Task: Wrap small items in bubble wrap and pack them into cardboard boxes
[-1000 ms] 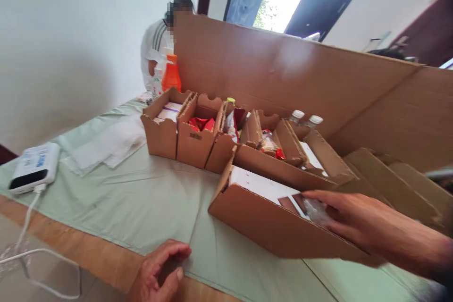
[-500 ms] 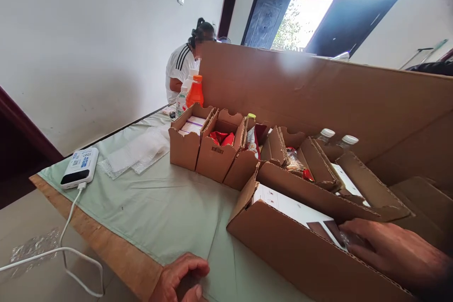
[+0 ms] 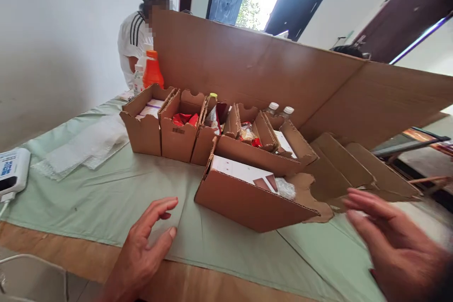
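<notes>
While left hand [image 3: 143, 245] and right hand [image 3: 394, 233] hover, fingers parted from thumbs, brown corrugated cardboard bin [image 3: 244, 200], scalloped at right end, sits between them on pale-green tablecloth [image 3: 106, 200], holding white box [image 3: 235, 168], crumpled clear plastic [image 3: 285, 188]

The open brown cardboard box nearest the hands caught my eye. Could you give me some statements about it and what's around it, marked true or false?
1. Crumpled clear plastic wrap lies inside the open brown cardboard box nearest the hands. True.
2. The bare right hand is gripping that box. False: it is open, apart from the box.
3. The bare left hand is open, with thumb and fingers apart. True.
4. The orange plastic bottle is lying on its side. False: it stands upright behind the row of boxes.
5. The white device with a black panel rests on the pale green cloth. True.
</notes>
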Tool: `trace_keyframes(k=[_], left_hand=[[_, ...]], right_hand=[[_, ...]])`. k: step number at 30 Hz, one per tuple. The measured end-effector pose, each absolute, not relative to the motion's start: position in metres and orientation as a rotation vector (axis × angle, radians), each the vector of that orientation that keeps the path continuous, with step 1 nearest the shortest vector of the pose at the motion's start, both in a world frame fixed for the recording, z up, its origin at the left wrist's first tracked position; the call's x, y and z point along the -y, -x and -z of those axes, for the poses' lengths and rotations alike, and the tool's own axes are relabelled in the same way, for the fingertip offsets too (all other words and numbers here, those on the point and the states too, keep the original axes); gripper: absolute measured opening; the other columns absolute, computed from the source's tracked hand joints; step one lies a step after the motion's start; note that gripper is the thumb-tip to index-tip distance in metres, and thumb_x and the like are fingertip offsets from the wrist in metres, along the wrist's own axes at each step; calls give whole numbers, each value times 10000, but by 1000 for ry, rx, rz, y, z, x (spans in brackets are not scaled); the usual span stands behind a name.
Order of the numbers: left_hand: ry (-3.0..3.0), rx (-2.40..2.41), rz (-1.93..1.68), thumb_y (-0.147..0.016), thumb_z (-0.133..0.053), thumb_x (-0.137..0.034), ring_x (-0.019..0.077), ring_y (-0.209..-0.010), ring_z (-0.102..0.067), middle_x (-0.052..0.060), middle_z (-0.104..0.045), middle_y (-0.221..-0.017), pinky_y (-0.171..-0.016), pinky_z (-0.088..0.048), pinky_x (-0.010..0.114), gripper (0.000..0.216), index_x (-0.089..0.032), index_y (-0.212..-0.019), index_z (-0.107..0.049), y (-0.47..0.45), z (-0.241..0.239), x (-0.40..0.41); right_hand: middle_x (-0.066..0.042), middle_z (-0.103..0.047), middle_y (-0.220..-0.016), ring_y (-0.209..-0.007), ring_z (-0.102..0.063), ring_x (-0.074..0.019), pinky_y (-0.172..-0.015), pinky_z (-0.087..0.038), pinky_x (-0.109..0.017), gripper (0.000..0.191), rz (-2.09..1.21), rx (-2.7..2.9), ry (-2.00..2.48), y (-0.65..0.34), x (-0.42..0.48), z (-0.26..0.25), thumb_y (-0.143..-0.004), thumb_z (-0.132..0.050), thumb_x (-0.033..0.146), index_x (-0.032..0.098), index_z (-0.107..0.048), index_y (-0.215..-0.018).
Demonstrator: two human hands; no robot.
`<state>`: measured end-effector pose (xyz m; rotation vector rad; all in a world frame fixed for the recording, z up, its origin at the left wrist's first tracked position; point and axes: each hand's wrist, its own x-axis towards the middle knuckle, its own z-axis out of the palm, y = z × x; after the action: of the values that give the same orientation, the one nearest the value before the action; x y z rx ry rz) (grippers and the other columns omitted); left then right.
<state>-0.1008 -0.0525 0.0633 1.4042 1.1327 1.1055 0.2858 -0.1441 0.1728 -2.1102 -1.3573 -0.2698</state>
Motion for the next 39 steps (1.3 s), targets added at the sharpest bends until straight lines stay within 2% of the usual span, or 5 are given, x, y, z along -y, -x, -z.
trace_keyframes(k=[7,11,22,31,39], left_hand=[[-1430,-977,-1023,-861,-679,-314,369,-1465,-399,115,-354,-1647,-1129,-421,484,777,-271,-1570,-365,44,-86,16],[-1503,-792,-992,-861,-613,-226,304,-1494,-362,125,-393,-1622,-1227,-302,489,829,-205,-1603,-245,7,-86,7],[-1460,-1145,-1180,-892,-679,-333,314,-1365,-542,108,-549,-1496,-1126,-471,445,666,-251,-1501,-423,112,-72,54],[-1617,-946,-1124,-810,-640,-152,301,-1501,-367,98,-405,-1622,-1239,-312,473,841,-237,-1580,-314,61,-83,53],[-1446,-1047,-1094,-878,-648,-267,282,-1395,-497,110,-579,-1448,-1158,-407,387,538,-200,-1393,-505,97,-56,53]], right_hand=[[-147,-740,-1184,-1123,-686,-362,-942,-562,-500,564,-318,1230,1862,-246,126,-110,-816,-632,626,197,-644,-1181],[-107,-779,-1057,-1031,-702,-339,-860,-581,-432,479,-334,1280,1814,-238,121,-102,-869,-597,592,181,-726,-1080],[-68,-737,-873,-667,-632,-226,-628,-548,-354,433,-471,1379,1666,-149,125,-99,-893,-609,559,206,-703,-1126],[-110,-765,-1006,-990,-695,-349,-888,-555,-459,428,-154,1231,1752,-199,150,-77,-838,-697,535,196,-718,-1099],[-114,-759,-1173,-1105,-708,-357,-897,-607,-428,567,-288,1460,1781,-185,177,-36,-822,-745,489,205,-650,-1303]])
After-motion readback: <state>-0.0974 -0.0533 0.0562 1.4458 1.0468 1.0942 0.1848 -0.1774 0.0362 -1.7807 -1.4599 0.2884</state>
